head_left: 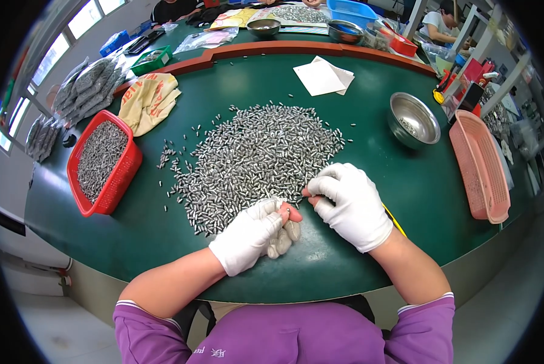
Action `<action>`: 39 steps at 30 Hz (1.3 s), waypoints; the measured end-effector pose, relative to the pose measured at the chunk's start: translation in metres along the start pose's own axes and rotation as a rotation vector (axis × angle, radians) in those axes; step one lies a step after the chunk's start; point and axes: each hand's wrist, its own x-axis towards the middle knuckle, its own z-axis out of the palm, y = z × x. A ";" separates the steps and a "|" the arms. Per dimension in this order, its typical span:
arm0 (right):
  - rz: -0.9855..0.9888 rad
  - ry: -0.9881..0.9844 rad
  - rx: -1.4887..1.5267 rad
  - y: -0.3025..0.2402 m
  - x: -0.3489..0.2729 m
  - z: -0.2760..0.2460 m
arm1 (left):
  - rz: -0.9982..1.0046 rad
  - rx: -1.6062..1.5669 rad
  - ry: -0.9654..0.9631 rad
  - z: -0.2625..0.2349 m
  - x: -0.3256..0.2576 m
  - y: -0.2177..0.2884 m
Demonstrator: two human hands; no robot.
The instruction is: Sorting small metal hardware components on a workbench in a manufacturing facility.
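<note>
A wide heap of small silvery metal pins (266, 148) lies on the green tabletop in front of me. My left hand (253, 233), in a white glove with bare fingertips, is at the heap's near edge. Its thumb and forefinger pinch one small metal pin (288, 210), and the other fingers are curled under. My right hand (347, 206), gloved the same way, rests at the heap's right near edge. Its thumb and fingertips are drawn together beside the pins; whatever they hold, if anything, is too small to make out.
To the left stands a red basket (135, 159) full of pins, beside a tan cloth bag (150, 103). A steel bowl (414, 120) and a pink basket (479, 167) are at the right. White paper sheets (320, 77) lie behind the heap. A yellow pencil-like stick (395, 220) lies by my right wrist.
</note>
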 end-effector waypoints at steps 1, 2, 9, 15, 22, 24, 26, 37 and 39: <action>0.000 -0.059 -0.022 0.000 0.000 0.000 | 0.008 -0.037 0.017 0.000 0.000 -0.001; 0.000 -0.119 -0.045 0.000 0.000 0.001 | 0.006 -0.036 0.017 -0.001 0.000 -0.001; 0.010 -0.188 -0.042 -0.003 0.000 0.003 | 0.021 -0.112 -0.022 -0.003 0.000 -0.003; -0.049 -0.241 -0.112 -0.004 -0.001 0.005 | 0.029 -0.071 -0.025 -0.003 -0.001 -0.002; -0.047 -0.180 -0.099 -0.005 0.001 0.004 | 0.025 -0.070 -0.009 -0.001 -0.001 -0.001; -0.061 -0.042 -0.019 -0.006 0.002 0.002 | 0.038 -0.091 -0.020 0.000 -0.001 0.000; -0.081 -0.036 0.045 -0.008 0.003 -0.001 | 0.050 -0.112 -0.032 0.000 -0.001 0.000; -0.035 -0.026 -0.004 0.004 0.000 0.005 | 0.032 -0.128 -0.039 0.002 0.000 0.000; -0.028 -0.036 -0.037 0.005 0.000 0.006 | 0.039 -0.127 -0.038 0.002 0.000 0.000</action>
